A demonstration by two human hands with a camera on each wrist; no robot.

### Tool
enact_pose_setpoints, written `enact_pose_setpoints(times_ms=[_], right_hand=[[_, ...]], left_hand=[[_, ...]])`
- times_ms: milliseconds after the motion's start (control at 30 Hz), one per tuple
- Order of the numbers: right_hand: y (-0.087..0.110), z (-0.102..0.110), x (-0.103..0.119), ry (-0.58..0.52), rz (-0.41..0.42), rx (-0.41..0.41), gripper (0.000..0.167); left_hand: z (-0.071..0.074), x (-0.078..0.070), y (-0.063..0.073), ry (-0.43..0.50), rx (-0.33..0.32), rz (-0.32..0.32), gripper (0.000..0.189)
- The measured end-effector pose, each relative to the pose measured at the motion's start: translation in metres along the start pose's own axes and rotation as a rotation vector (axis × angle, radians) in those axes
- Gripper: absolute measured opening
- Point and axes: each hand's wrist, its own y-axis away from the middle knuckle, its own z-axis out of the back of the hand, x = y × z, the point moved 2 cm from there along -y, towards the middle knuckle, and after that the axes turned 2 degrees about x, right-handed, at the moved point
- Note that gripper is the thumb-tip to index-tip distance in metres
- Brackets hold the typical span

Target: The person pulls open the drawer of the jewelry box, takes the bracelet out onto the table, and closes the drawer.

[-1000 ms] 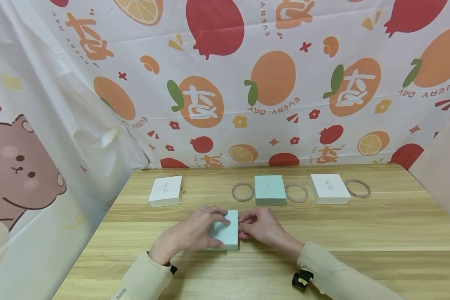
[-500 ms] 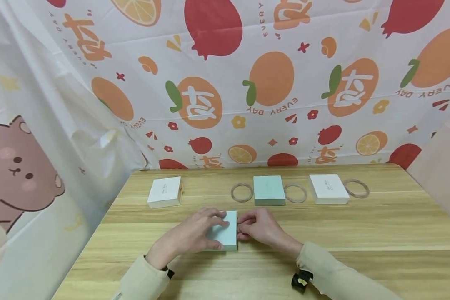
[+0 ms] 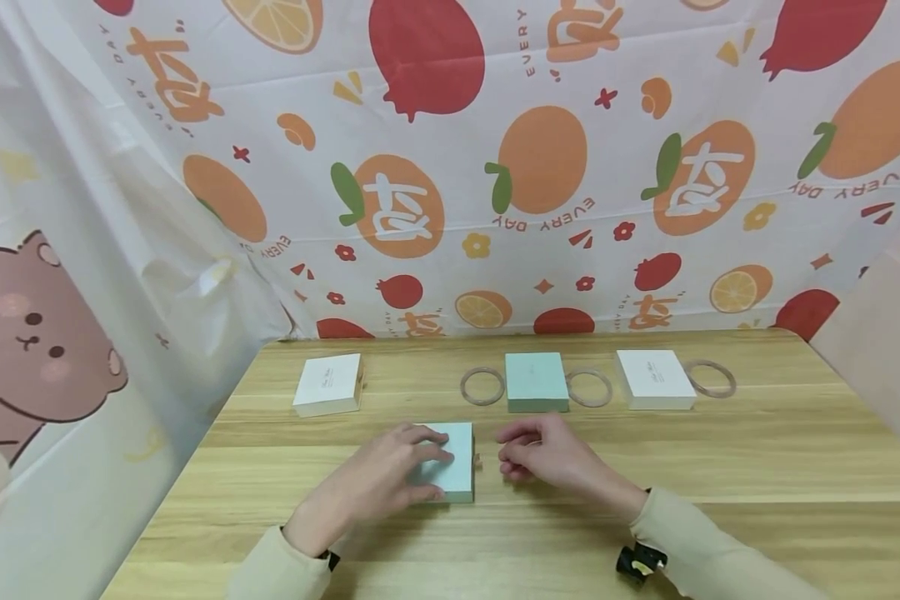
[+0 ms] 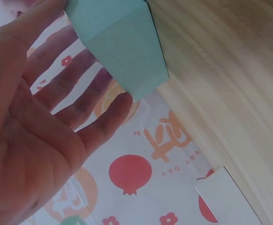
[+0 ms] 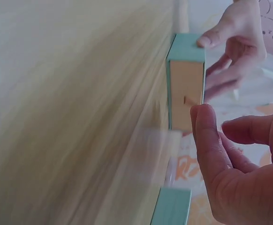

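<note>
A mint-green drawer-style box (image 3: 461, 446) lies on the table in the head view. My left hand (image 3: 393, 471) grips it from the left, fingers across the top and thumb at the near edge. In the left wrist view, this box (image 4: 127, 51) hides some of my fingertips. Its tan end panel (image 5: 181, 82), with a small pull tab (image 3: 478, 461), faces my right hand. My right hand (image 3: 543, 454) hovers just right of the tab, fingers loosely bent and holding nothing, apart from the box.
Along the back of the wooden table (image 3: 682, 475) sit a white box (image 3: 330, 382), another mint-green box (image 3: 536, 379) and a second white box (image 3: 654, 375). Thin rings lie beside them: a left ring (image 3: 463, 386), a middle ring (image 3: 609, 390) and a right ring (image 3: 733, 383). A fruit-print curtain (image 3: 435, 192) hangs behind.
My right hand has let go of the box's pull tab and moved off to the right, leaving the tab in sight. My left hand stays on the box.
</note>
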Motion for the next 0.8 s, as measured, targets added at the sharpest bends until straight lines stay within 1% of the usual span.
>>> enact_pose_setpoints(times_ms=[67, 133, 267, 367, 500, 600, 800], right_hand=[[0.003, 0.008, -0.002, 0.016, -0.008, -0.012, 0.026], [0.006, 0.016, -0.005, 0.033, -0.017, -0.032, 0.026], [0.012, 0.027, -0.008, 0.042, -0.037, -0.075, 0.024], [0.015, 0.031, -0.009, 0.048, -0.032, -0.082, 0.024], [0.017, 0.033, -0.01, 0.056, -0.032, -0.088, 0.025], [0.019, 0.036, -0.01, 0.049, -0.045, -0.105, 0.025], [0.022, 0.041, -0.012, 0.039, -0.049, -0.118, 0.026]], left_hand=[[0.0, 0.005, -0.001, 0.021, -0.001, 0.004, 0.037], [0.002, 0.012, -0.005, 0.048, 0.003, 0.01, 0.037], [0.006, 0.034, -0.023, 0.084, 0.005, 0.022, 0.036], [0.009, 0.05, -0.036, 0.095, 0.011, 0.052, 0.035], [0.012, 0.067, -0.05, 0.118, 0.039, 0.104, 0.034], [0.014, 0.075, -0.058, 0.139, 0.062, 0.134, 0.036], [0.016, 0.083, -0.067, 0.144, 0.073, 0.14, 0.037]])
